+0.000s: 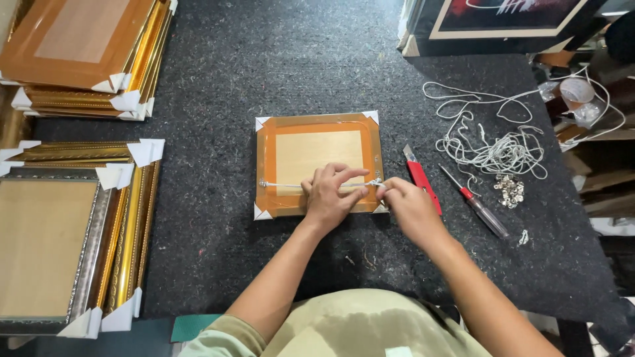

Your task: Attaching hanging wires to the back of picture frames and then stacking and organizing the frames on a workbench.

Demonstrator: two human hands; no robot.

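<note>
A small gold picture frame (317, 129) lies face down on the dark felt table (264, 73), its back taped in orange with white corner protectors. A white cord (281, 184) runs across its lower back from a metal eyelet at the left. My left hand (331, 195) rests on the frame's lower right and pinches the cord. My right hand (407, 201) sits at the frame's right edge, fingertips closed on the cord's end near my left fingers.
A red utility knife (422, 180) and a red-handled screwdriver (477, 208) lie right of the frame. A tangle of white cord (496, 149) and a small pile of metal eyelets (510, 190) sit further right. Stacks of gold frames (86, 53) fill the left side.
</note>
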